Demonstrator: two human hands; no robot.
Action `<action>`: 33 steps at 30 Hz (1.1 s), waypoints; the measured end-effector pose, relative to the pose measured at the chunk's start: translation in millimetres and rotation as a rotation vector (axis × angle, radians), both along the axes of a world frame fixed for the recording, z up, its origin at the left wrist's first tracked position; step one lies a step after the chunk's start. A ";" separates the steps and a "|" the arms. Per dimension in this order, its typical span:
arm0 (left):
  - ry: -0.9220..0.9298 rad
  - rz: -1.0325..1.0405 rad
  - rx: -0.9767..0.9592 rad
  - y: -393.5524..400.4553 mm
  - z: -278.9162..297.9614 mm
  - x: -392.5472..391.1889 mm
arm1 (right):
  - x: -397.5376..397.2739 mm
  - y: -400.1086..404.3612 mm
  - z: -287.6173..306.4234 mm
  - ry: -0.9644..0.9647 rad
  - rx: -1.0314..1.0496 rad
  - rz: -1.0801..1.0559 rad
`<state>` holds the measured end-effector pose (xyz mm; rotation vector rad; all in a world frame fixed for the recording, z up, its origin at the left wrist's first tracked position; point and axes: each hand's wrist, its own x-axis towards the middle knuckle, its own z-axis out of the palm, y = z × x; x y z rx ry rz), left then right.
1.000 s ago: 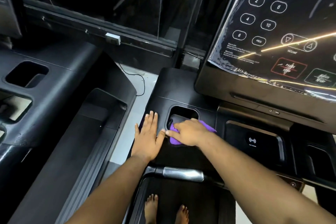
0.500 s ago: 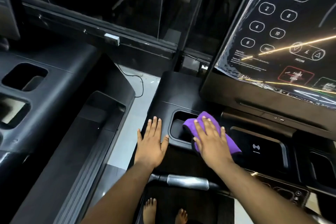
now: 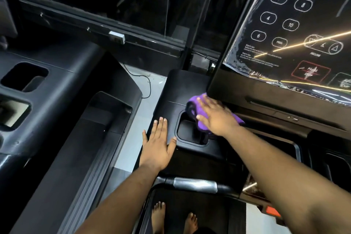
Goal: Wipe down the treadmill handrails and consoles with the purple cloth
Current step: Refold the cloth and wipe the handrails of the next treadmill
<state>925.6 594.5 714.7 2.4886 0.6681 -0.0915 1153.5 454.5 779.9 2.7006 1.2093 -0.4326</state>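
My right hand [image 3: 215, 118] reaches forward with the fingers straight and spread a little, palm down, pressing flat on the purple cloth [image 3: 195, 112]. The arm runs in from the lower right, nearly straight at the elbow. The cloth is bunched and soft-looking, fuzzy in texture, and sits at the far right corner of the cup holder [image 3: 188, 133], just under the lower left corner of the console screen [image 3: 284, 30]; part of it hangs over the recess edge.

My left hand [image 3: 158, 144] lies flat and wide on the matte black tray surface [image 3: 182, 85], fingers straight and together, thumb out toward the cup holder's rim. It holds nothing.

The cup holder is a rounded rectangular pit of smooth black plastic. The screen is glossy and dark, covered in crinkled clear film, with white outlined oval buttons; I count six numbered or lettered ones in two columns. One handrail [image 3: 195, 184] crosses below my arms, with a brushed metal sleeve on a black bar. My two bare feet [image 3: 158, 214] stand on the dark belt. To the left a second treadmill [image 3: 62, 112] shows two open recesses.
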 end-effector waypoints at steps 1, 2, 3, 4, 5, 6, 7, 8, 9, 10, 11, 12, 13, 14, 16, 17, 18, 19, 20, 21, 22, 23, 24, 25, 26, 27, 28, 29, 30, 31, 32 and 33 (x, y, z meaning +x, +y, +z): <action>0.004 -0.002 0.006 0.0 -0.4 0.9 | 2.0 1.6 -2.3 -0.011 0.022 -0.123; 0.007 -0.002 0.012 0.1 -0.7 1.4 | -2.8 9.4 -5.9 -0.008 0.036 -0.187; 0.007 0.000 0.018 0.2 -0.9 1.8 | -12.2 21.4 -9.4 0.017 0.042 -0.180; 0.004 -0.001 0.019 0.9 -1.4 2.3 | -22.8 33.2 -10.4 0.061 0.048 -0.122; 0.005 -0.005 0.013 0.5 -2.3 1.4 | -34.7 40.7 -10.8 0.110 0.049 -0.034; 0.002 -0.007 0.005 0.5 -2.8 0.7 | -43.9 44.3 -9.8 0.137 0.051 0.059; -0.007 -0.005 -0.001 0.3 -3.0 0.4 | -49.2 43.1 -7.5 0.136 0.056 0.135; -0.012 0.000 -0.007 0.6 -2.7 0.1 | -51.9 39.9 -4.7 0.114 0.057 0.185; -0.014 0.001 -0.012 0.8 -1.8 0.4 | -54.7 33.7 -2.9 0.087 0.054 0.207; -0.014 -0.001 -0.017 1.4 -0.9 -0.1 | -60.2 25.9 -1.6 0.050 0.029 0.216; -0.013 -0.006 -0.020 1.6 -0.5 -0.5 | -68.6 15.9 -2.0 -0.013 -0.001 0.213; -0.016 -0.005 -0.020 2.0 -1.0 -0.3 | -77.0 6.4 -3.8 -0.090 -0.033 0.194; -0.019 -0.004 -0.014 1.9 -1.0 -0.1 | -82.9 1.6 -8.0 -0.146 -0.063 0.153; -0.023 -0.001 -0.010 2.1 -0.9 0.6 | -85.1 4.0 -10.6 -0.165 -0.090 0.104; -0.029 0.002 -0.007 1.3 -2.5 0.7 | -81.5 25.8 -14.5 -0.071 -0.139 0.018; -0.027 -0.006 -0.004 0.6 -3.5 -0.1 | -78.8 38.3 -13.7 0.020 -0.168 -0.010; -0.029 -0.006 -0.003 0.5 -4.1 -0.8 | -75.4 48.7 -10.9 0.105 -0.206 -0.009; -0.031 -0.004 0.001 0.8 -4.9 -1.5 | -72.6 54.6 -8.4 0.162 -0.233 0.021; -0.033 -0.004 0.002 1.6 -4.6 -1.0 | -68.9 55.4 -5.6 0.206 -0.262 0.070; -0.033 -0.003 -0.001 2.3 -4.2 -0.7 | -66.5 51.3 -2.2 0.240 -0.286 0.123; -0.033 -0.008 -0.009 1.6 -3.7 -0.7 | -65.3 41.8 1.4 0.264 -0.298 0.166; -0.036 -0.009 -0.013 1.5 -3.5 -0.5 | -63.1 31.3 3.7 0.271 -0.283 0.200; -0.037 -0.009 -0.014 1.1 -3.5 -1.1 | -61.7 21.2 9.3 0.265 -0.241 0.225; -0.037 -0.007 -0.014 1.8 -3.6 -1.0 | -59.1 13.4 15.4 0.241 -0.185 0.250; -0.034 -0.008 -0.013 2.0 -3.5 -0.8 | -57.6 5.0 20.5 0.201 -0.123 0.269; -0.030 -0.009 -0.010 2.9 -3.5 -0.8 | -56.4 -3.3 23.5 0.132 -0.057 0.278; -0.026 -0.010 -0.008 2.9 -3.5 -0.6 | -55.9 -14.0 23.2 0.039 0.007 0.269; -0.023 -0.007 -0.007 2.4 -4.1 -0.7 | -57.4 -26.2 20.1 -0.061 0.055 0.229; -0.024 0.002 -0.011 2.2 -4.5 -0.5 | -59.2 -36.0 14.8 -0.139 0.081 0.153; -0.025 0.005 -0.015 2.1 -4.8 -0.2 | -63.4 -43.3 8.3 -0.176 0.091 0.055; -0.027 0.003 -0.017 1.4 -4.8 0.1 | -71.0 -47.7 1.6 -0.156 0.091 -0.054; -0.031 0.003 -0.013 1.3 -5.3 0.1 | -81.0 -47.7 -5.3 -0.095 0.093 -0.150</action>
